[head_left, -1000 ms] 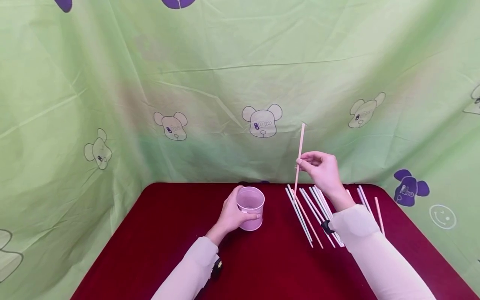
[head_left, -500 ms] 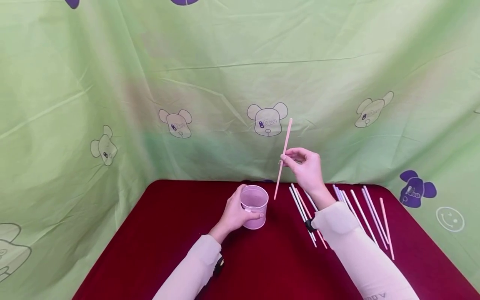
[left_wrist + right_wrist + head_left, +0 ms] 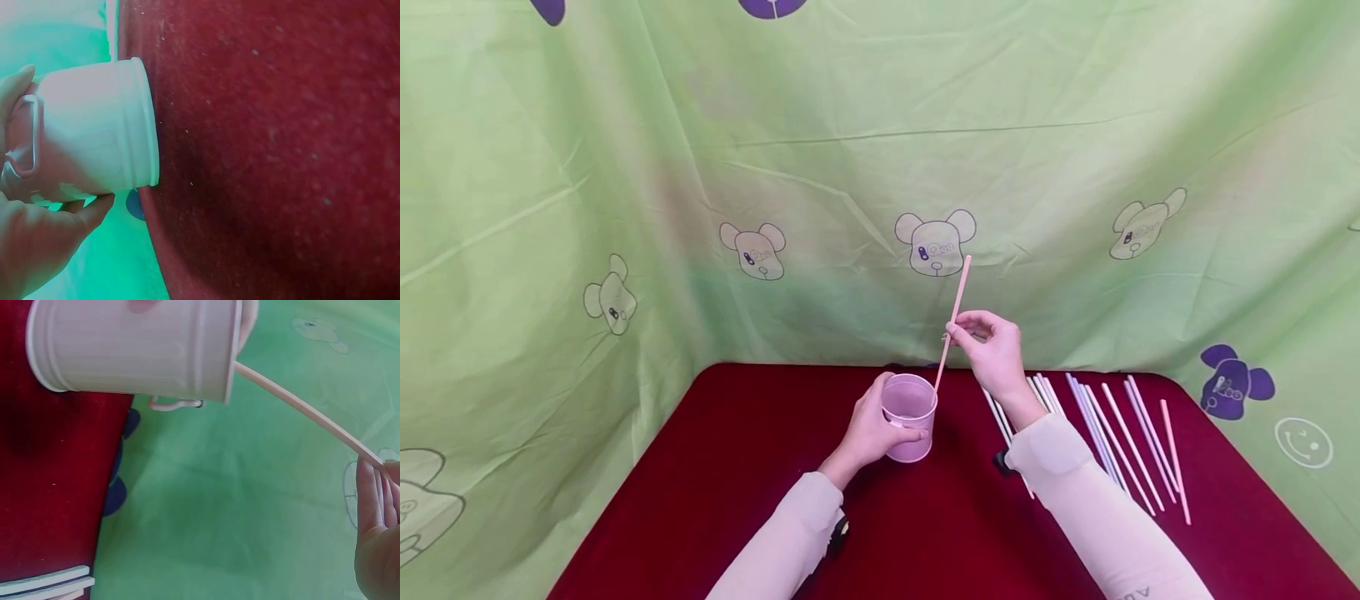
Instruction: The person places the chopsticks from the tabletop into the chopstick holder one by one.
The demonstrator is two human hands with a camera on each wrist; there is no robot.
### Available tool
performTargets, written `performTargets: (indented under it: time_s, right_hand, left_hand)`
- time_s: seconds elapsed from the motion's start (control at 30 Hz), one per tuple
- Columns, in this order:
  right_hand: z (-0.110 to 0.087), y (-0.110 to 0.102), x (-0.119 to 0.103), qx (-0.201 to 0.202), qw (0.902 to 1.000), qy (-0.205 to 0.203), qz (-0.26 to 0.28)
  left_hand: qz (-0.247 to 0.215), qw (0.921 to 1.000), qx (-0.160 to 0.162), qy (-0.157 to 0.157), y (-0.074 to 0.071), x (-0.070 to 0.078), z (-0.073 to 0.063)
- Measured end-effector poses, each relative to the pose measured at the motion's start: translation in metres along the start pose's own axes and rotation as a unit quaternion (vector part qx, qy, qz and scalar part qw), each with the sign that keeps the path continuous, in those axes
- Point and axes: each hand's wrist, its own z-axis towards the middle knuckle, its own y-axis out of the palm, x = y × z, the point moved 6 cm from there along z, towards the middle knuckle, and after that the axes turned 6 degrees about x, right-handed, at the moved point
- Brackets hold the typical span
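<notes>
My left hand [image 3: 874,427] grips a small pink pail [image 3: 910,446] around its side, near the middle of the table. The pail stands upright with its mouth facing up, and a looped handle [image 3: 35,134] shows on its wall in the left wrist view. Between the thumb and fingers of my right hand [image 3: 992,348] is a thin pink stick [image 3: 957,307], pinched near its middle and leaning to the right. The stick's lower end is at the right side of the pail's rim; in the right wrist view the rim hides its tip.
Several thin sticks [image 3: 1138,442] in white, lilac and pink lie side by side on the right of the dark red table [image 3: 737,500]. My right forearm covers part of them. A green patterned curtain [image 3: 820,167] hangs behind and around the table.
My right hand has carried the pink stick leftward from above the other sticks, then lowered it to the pail's rim. My left hand keeps its hold on the pail.
</notes>
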Motion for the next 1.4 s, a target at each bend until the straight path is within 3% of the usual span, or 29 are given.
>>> performTargets:
  time_s: [0.2,0.47,0.67,0.87,1.27,1.4]
  right_hand:
    - [-0.006,0.004,0.005,-0.010,0.9999,0.003,-0.004]
    - [-0.009,0.001,0.005,-0.006,0.9999,-0.007,-0.012]
    - [-0.017,0.000,-0.008,-0.011,0.9992,-0.003,-0.039]
    - [-0.025,-0.003,-0.019,-0.016,0.9988,0.005,-0.046]
    - [-0.034,-0.006,0.003,-0.018,0.9960,0.020,-0.085]
    - [-0.032,-0.008,0.027,-0.012,0.9954,0.018,-0.094]
  left_hand:
    - [0.008,0.9999,0.007,0.008,0.002,0.000,0.001]
    - [0.003,0.9993,0.012,0.034,0.005,0.011,0.007]
    - [0.007,0.9998,0.001,0.021,0.011,0.012,0.006]
    - [0.003,0.9996,-0.003,0.028,0.018,0.014,0.004]
    - [-0.004,0.9998,-0.008,0.017,0.027,0.016,0.002]
    - [-0.004,0.9998,-0.012,0.017,0.030,0.016,0.002]
